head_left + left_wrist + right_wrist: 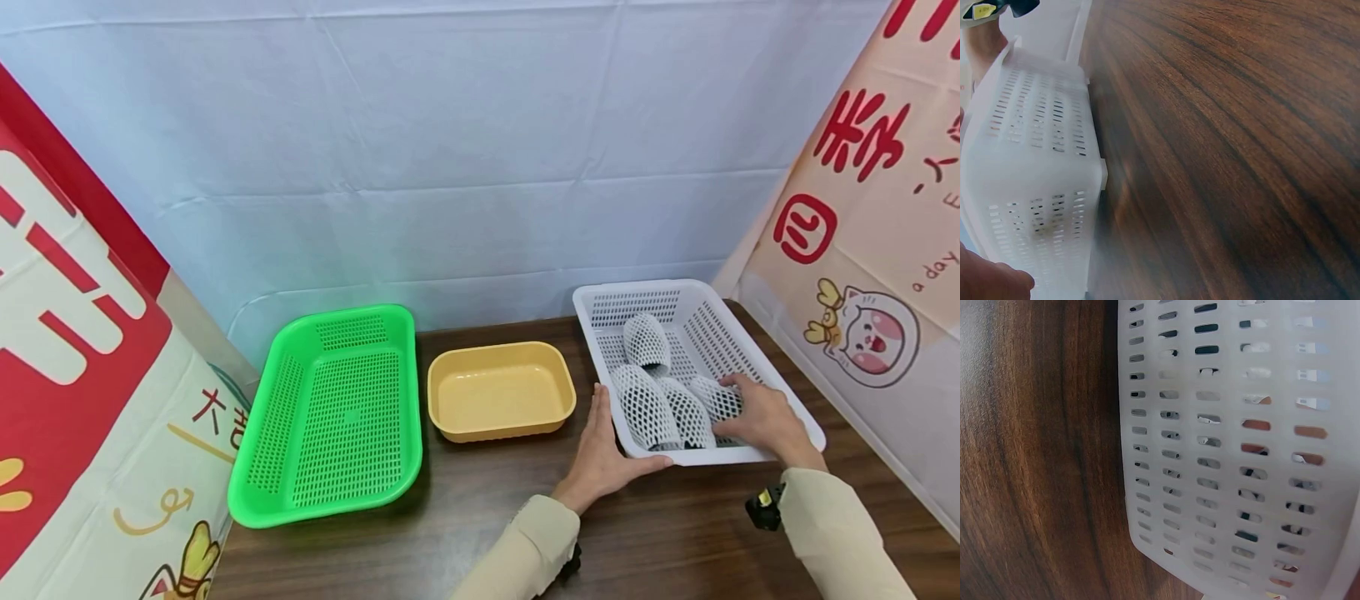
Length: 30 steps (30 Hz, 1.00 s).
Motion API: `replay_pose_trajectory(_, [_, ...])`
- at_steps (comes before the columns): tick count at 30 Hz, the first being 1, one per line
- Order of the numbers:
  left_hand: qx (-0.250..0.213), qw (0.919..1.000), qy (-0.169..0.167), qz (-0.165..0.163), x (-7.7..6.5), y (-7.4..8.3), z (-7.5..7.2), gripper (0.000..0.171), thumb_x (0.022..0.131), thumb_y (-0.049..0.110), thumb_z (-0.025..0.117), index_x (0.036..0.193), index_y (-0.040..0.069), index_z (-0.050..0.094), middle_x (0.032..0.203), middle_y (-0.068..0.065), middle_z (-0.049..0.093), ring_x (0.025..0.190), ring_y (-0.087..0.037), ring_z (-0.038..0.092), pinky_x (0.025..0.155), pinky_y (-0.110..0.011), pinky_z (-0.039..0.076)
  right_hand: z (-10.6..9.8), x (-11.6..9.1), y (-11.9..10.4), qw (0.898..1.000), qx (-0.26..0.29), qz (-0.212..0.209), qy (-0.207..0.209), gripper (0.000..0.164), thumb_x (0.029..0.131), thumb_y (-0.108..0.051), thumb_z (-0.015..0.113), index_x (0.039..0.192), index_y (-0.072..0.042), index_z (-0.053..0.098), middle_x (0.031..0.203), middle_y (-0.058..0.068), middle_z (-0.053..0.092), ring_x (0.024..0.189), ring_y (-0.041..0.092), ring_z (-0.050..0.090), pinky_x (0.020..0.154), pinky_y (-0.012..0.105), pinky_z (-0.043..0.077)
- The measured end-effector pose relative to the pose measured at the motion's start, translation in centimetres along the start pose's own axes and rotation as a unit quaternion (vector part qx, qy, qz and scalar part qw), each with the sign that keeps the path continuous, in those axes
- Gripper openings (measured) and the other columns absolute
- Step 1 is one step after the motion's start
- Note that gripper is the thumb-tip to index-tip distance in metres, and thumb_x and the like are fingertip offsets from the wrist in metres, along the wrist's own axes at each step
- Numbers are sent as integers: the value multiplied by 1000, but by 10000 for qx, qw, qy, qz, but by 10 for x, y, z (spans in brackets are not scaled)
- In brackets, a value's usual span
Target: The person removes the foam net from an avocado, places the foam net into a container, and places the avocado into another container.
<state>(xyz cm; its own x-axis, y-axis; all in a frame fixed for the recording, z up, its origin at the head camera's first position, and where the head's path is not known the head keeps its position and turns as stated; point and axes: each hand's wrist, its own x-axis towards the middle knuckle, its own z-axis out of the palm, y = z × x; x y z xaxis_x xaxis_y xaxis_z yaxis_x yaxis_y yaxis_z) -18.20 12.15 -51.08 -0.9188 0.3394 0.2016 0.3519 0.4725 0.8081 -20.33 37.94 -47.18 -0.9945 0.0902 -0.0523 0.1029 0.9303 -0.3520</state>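
The white basket (780,387) stands on the right of the table, with several things in white foam net sleeves (647,408) inside; dark patches show at some open ends. What the sleeves cover is mostly hidden. At the basket's near left corner, my left hand (602,457) rests against the rim, fingers along the left side and thumb stretched along the front edge. Reaching over the near right part, my right hand (768,421) grips the rightmost foam-sleeved thing (716,398). In the right wrist view, the perforated basket wall (1229,475) hides most of that grip.
A shallow yellow tray (501,398) sits mid-table, left of the white basket. Farther left stands a larger green basket (348,400). A pale cloth (465,167) hangs behind the brown wooden table (480,508), with printed cloths on both sides.
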Motion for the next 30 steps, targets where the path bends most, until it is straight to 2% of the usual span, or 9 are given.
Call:
replay_pose_trajectory(14, [-26,10000,-24,21,0,2,-2,116,63,60,68,143,12,0,147,0,0,132,-20,9,101,-35,23,-1,-2,0,9993,-79,-57,354,78,57,-33,79,116,2,43,104,34,48,84,47,48,62,56,39])
replay_pose_trajectory(30, [124,9999,38,39,0,2,-5,115,63,63,66,144,13,1,147,3,-2,132,-19,9,101,-38,24,-5,-2,-2,9983,-107,7,578,77,58,-33,79,115,5,44,103,35,47,85,48,47,66,58,38])
